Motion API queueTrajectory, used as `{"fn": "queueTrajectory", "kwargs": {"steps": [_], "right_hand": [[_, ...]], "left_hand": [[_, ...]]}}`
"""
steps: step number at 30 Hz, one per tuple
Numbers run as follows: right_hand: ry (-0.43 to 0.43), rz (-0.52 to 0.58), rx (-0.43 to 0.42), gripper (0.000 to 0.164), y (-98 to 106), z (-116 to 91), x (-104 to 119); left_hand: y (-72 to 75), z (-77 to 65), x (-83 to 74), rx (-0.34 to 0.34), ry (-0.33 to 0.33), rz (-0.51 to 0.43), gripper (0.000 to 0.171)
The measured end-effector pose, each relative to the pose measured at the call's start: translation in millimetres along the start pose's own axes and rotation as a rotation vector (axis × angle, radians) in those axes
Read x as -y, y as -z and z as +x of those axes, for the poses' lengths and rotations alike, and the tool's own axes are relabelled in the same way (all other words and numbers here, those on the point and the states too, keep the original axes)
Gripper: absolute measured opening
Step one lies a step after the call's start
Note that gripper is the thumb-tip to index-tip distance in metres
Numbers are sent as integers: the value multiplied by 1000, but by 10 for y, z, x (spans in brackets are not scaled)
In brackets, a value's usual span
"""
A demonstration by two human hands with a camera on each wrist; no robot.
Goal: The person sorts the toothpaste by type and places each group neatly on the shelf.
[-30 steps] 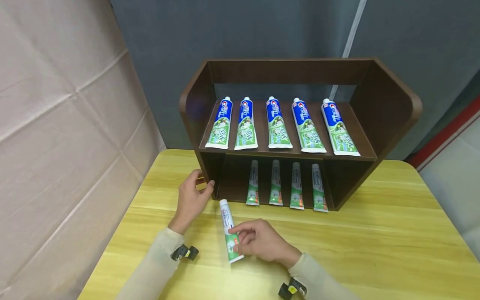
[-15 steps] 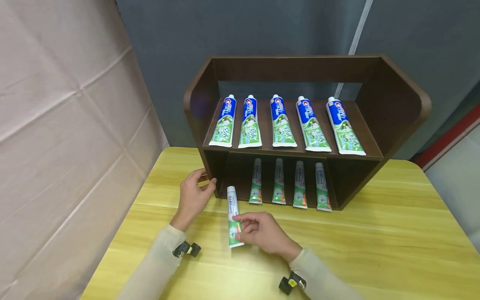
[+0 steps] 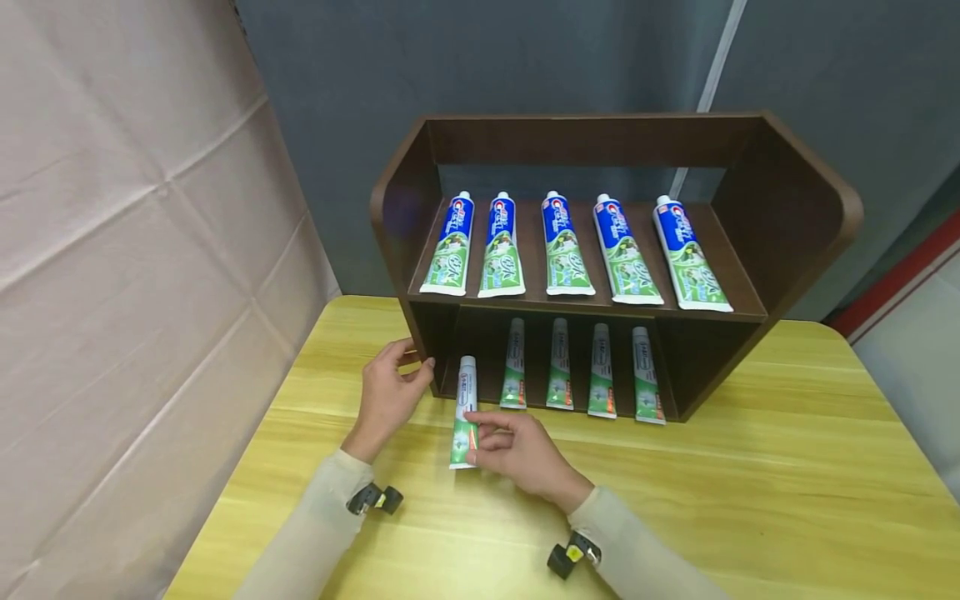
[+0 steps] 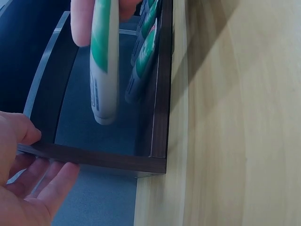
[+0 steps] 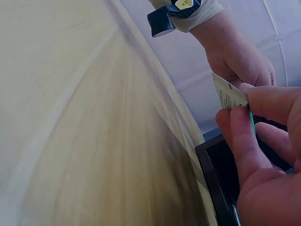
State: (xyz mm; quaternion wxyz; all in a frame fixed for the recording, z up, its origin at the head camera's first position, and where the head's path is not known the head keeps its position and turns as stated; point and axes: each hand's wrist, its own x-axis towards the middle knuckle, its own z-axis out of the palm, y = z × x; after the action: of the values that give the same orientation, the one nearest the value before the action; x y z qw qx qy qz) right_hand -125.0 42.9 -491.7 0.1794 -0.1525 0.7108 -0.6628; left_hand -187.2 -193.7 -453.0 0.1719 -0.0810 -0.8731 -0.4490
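Observation:
A white-and-green toothpaste tube is pinched by its lower end between the thumb and fingers of my right hand. Its cap points away from me, into the left front of the lower shelf compartment. In the left wrist view the tube hangs over the compartment opening. My left hand grips the left side panel of the dark brown shelf, thumb on the inner side and fingers outside. The right wrist view shows the tube's crimped end between my right hand's fingers.
Several matching tubes lie side by side on the lower level, right of the held one. On the upper level lies a row of blue-and-green toothpaste tubes. The shelf stands on a yellow wood-grain table; a pale cloth wall is at left.
My right hand has carried the toothpaste tube forward, from over the table to the lower compartment's front, and the tube has straightened. My left hand keeps hold of the side panel.

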Motion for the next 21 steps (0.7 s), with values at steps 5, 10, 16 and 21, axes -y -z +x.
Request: {"fn": "queueTrajectory", "kwargs": {"steps": [5, 10, 16, 21], "right_hand": [[-10, 6, -60, 48, -13, 37, 5], [-1, -2, -123, 41, -17, 89, -4], [5, 9, -150, 39, -12, 158, 18], [1, -17, -170, 35, -14, 199, 17]], "left_hand": [[-5, 5, 13, -4, -8, -2, 36], [-7, 10, 19, -3, -8, -14, 36], [-5, 8, 16, -4, -14, -27, 34], [0, 4, 12, 2, -17, -24, 35]]}}
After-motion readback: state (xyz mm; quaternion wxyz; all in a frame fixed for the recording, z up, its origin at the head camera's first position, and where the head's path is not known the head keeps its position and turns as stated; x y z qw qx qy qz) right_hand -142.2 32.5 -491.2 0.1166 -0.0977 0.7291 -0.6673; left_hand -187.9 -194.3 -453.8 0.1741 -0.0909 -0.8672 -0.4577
